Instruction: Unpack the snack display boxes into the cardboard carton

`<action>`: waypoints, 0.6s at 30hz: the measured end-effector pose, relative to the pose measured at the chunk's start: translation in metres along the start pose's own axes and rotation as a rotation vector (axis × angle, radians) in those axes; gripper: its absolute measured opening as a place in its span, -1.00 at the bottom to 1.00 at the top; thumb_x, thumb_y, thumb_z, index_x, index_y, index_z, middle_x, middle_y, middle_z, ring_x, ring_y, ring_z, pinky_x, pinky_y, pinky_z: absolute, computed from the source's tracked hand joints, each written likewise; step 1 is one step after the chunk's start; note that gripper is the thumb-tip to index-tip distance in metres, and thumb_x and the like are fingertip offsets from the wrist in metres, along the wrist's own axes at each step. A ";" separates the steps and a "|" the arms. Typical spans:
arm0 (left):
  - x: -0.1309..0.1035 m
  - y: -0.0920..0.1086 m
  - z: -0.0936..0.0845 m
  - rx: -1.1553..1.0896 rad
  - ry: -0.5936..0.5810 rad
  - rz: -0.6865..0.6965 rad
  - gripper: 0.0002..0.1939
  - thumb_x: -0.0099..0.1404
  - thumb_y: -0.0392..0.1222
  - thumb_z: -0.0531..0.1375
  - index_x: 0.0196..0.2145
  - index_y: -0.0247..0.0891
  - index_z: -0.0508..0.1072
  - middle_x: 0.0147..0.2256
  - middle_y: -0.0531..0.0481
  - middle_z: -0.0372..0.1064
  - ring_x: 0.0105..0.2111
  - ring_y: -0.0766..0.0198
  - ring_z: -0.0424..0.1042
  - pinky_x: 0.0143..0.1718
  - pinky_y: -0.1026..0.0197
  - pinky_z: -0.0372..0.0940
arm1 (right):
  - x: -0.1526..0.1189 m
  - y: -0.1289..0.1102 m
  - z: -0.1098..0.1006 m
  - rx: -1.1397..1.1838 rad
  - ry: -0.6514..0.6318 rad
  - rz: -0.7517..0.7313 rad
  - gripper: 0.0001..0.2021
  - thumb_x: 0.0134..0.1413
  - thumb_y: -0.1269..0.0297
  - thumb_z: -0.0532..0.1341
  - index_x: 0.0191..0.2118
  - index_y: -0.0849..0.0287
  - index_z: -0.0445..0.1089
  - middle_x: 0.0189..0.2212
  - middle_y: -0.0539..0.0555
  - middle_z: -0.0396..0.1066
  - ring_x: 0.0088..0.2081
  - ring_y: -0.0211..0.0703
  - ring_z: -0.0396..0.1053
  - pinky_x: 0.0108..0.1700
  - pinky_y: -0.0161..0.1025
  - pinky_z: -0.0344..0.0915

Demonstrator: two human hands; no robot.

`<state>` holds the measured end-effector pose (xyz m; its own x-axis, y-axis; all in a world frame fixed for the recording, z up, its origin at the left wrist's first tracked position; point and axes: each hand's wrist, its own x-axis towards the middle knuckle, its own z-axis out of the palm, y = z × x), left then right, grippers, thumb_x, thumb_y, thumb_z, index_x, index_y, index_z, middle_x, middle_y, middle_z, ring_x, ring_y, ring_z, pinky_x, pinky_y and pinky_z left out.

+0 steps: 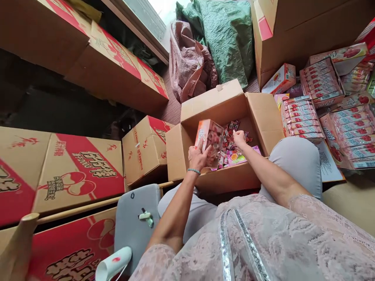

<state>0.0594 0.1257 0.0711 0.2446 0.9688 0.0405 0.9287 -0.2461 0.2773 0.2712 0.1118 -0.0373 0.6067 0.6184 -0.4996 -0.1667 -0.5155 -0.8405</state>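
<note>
An open cardboard carton (213,103) stands before my knees, with many small red-wrapped pieces (230,136) and a purple packet (241,157) inside. Over its left part my left hand (198,158) holds a small display box (203,134), tilted, its contents blurred. My right hand (239,138) is above the loose pieces with its fingers curled together. Whatever those fingers hold, if anything, is too small to name.
Red-printed cartons (88,168) line the left. Filled display boxes (301,117) lie at the right beside a large carton (293,43). Green (228,43) and pink sacks (187,58) stand behind. A grey stool (134,226) with a white tube (114,263) is lower left.
</note>
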 end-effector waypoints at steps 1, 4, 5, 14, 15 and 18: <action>-0.003 -0.005 0.005 0.009 -0.020 -0.030 -0.28 0.38 0.14 0.33 0.41 -0.09 0.40 -0.19 -0.13 0.16 -0.03 -0.09 0.35 0.14 -0.07 0.31 | 0.003 0.001 -0.003 -0.038 0.018 0.017 -0.82 0.42 0.13 0.11 -0.16 0.11 0.31 -0.17 0.16 0.53 -0.16 -0.07 0.44 -0.11 -0.25 0.26; -0.014 -0.019 0.012 0.037 0.013 -0.041 -0.33 0.41 0.12 0.29 0.40 -0.11 0.41 -0.10 -0.19 0.19 0.03 -0.12 0.32 0.19 -0.10 0.27 | 0.009 0.007 -0.012 -0.165 0.043 0.045 -0.81 0.49 0.18 0.04 -0.02 0.14 0.33 -0.02 0.24 0.52 -0.04 -0.04 0.45 -0.01 -0.22 0.24; -0.018 -0.022 0.011 0.040 0.020 -0.037 -0.33 0.42 0.10 0.29 0.40 -0.12 0.40 -0.08 -0.21 0.20 0.05 -0.12 0.31 0.19 -0.10 0.27 | 0.010 0.009 -0.014 -0.213 0.033 0.043 -0.79 0.51 0.18 0.03 0.01 0.15 0.34 -0.01 0.25 0.52 -0.01 -0.02 0.46 0.00 -0.21 0.24; -0.036 -0.056 -0.002 -0.042 0.044 -0.087 -0.32 0.45 0.08 0.25 0.43 -0.18 0.35 -0.06 -0.23 0.20 0.06 -0.11 0.30 0.22 -0.10 0.28 | 0.020 0.041 -0.011 -0.765 -0.226 -0.048 -0.70 0.40 0.18 0.27 0.08 0.26 0.50 0.18 0.46 0.42 0.23 0.23 0.41 0.21 0.06 0.32; -0.038 -0.062 -0.001 -0.056 0.082 -0.092 -0.31 0.45 0.10 0.24 0.43 -0.18 0.35 -0.04 -0.24 0.20 0.07 -0.11 0.29 0.24 -0.10 0.27 | 0.025 0.042 -0.009 -0.831 -0.260 -0.066 -0.69 0.38 0.18 0.31 0.09 0.27 0.51 0.21 0.47 0.40 0.27 0.24 0.38 0.25 0.07 0.29; -0.046 -0.078 0.008 -0.094 0.204 -0.040 -0.28 0.45 0.20 0.22 0.41 -0.23 0.37 0.07 -0.31 0.18 0.14 -0.13 0.25 0.29 -0.11 0.22 | 0.047 0.043 -0.007 -1.019 -0.356 -0.120 -0.59 0.30 0.12 0.40 0.11 0.31 0.52 0.24 0.48 0.38 0.33 0.23 0.32 0.32 0.07 0.24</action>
<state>-0.0224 0.1003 0.0403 0.1376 0.9660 0.2187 0.9042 -0.2127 0.3705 0.2980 0.1138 -0.0955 0.2885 0.7492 -0.5963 0.7019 -0.5890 -0.4005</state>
